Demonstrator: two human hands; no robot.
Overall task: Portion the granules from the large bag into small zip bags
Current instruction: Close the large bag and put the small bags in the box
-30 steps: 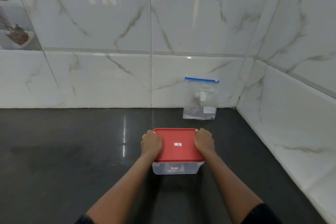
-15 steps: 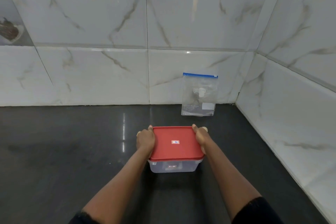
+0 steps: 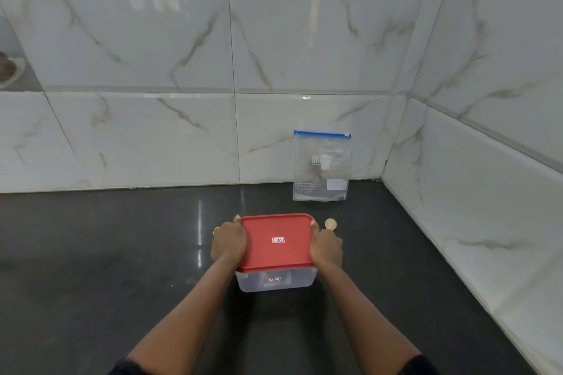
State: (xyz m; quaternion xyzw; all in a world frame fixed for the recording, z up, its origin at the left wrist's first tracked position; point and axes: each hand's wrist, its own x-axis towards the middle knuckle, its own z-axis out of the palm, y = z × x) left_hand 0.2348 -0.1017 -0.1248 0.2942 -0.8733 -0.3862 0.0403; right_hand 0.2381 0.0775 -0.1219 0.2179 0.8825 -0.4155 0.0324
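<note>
One zip bag [image 3: 321, 166] is all I can see of the task's own things: a clear bag with a blue seal strip along its top, standing upright against the back wall tiles [image 3: 152, 137], its foot on the dark tabletop [image 3: 91, 268] near the right-hand corner. It carries pale printed lettering and a small white label low on its front; I cannot tell whether it holds anything.

Nearer to me, well apart from the bag, sits a clear plastic container [image 3: 275, 280] with a red lid [image 3: 277, 242] closed over it. A small white and red sticker marks the middle of the lid, and a similar one shows on the container's front wall. I cannot make out its contents through the plastic.

My left hand [image 3: 228, 242] clasps the left edge of the lid, fingers wrapped down over the side and thumb resting at the far corner, with a ring showing on one finger. My right hand [image 3: 326, 248] grips the right edge of the lid in the same way, fingers curled around it.

Just beside the right hand, toward the side wall, a small pale rounded thing [image 3: 330, 224] pokes out above the knuckles; it looks like the end of a wooden spoon, though I cannot say for sure.

Both forearms run back toward me, dark sleeves at the bottom edge.
</note>
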